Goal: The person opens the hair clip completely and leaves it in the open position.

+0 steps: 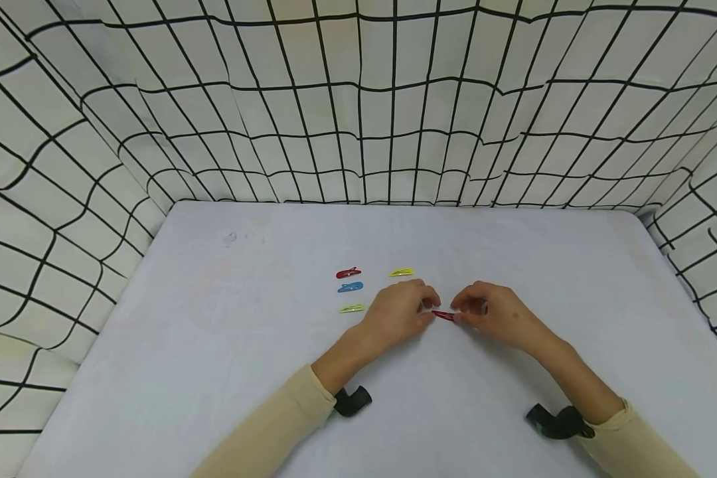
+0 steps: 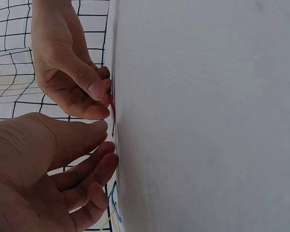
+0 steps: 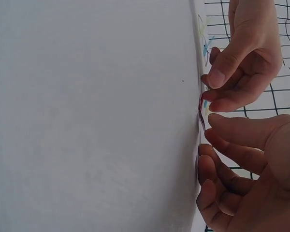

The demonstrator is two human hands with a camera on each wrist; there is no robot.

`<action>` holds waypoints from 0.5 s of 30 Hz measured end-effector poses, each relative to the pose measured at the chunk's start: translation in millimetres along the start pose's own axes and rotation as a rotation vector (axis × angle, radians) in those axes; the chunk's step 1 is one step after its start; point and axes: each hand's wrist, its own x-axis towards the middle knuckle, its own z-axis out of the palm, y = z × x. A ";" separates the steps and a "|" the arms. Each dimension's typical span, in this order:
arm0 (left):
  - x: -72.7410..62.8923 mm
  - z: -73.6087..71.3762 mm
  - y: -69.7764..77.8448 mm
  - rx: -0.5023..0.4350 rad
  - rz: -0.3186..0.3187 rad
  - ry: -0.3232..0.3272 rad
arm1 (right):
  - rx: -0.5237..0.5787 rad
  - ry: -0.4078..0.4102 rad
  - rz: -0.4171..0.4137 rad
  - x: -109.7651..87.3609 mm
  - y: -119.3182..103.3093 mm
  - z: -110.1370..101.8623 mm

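Observation:
A dark red snap hair clip (image 1: 444, 315) lies between the fingertips of both hands, low over the white table (image 1: 227, 372). My left hand (image 1: 400, 307) pinches its left end with thumb and forefinger. At the other end, my right hand (image 1: 502, 315) pinches it the same way. In the left wrist view the red clip (image 2: 112, 107) appears edge-on, its tip by the left fingertips. The right wrist view shows the clip (image 3: 201, 107) with its two strips slightly spread. The remaining fingers of both hands are loosely bent.
Left of the hands lie a red hair clip (image 1: 348, 273), a blue one (image 1: 350, 287) and a yellow-green one (image 1: 352, 308) in a column. A yellow clip (image 1: 401, 272) lies just beyond the left hand. Black netting (image 1: 358, 136) over white walls surrounds the table's back and sides.

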 end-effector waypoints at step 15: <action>1.1 4.0 2.5 0.009 0.002 -0.009 | -0.004 -0.028 0.022 2.9 -2.8 3.0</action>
